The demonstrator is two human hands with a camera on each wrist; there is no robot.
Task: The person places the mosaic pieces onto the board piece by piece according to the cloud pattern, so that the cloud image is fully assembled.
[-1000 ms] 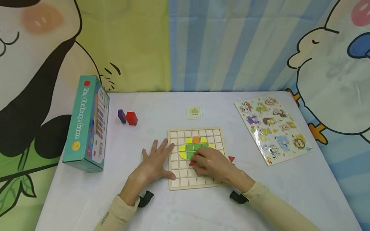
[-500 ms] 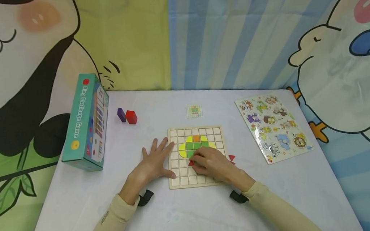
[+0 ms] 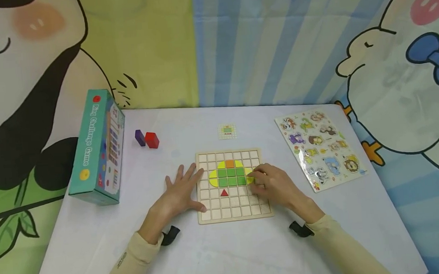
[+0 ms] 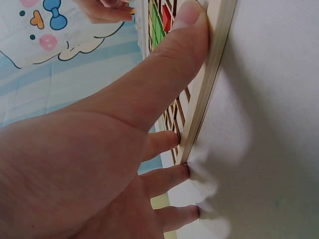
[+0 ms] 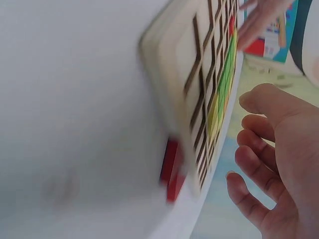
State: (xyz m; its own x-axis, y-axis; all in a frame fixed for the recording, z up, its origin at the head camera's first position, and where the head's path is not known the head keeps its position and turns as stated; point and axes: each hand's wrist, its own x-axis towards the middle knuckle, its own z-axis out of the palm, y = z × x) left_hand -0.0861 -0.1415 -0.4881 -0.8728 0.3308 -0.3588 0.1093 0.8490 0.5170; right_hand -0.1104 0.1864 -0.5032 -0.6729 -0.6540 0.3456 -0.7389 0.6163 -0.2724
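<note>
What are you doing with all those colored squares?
A person is filling a wooden grid board with colored tiles. The left hand lies flat against the board's left edge. The right hand hovers over its right side, holding nothing. A red triangle sits in a cell below the green and yellow tiles.

The teal box (image 3: 96,150) reads "Ring Challenge Game" along its side.

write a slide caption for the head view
Left hand steadies the square wooden grid board; right hand hovers beside a red triangle tile.
</note>
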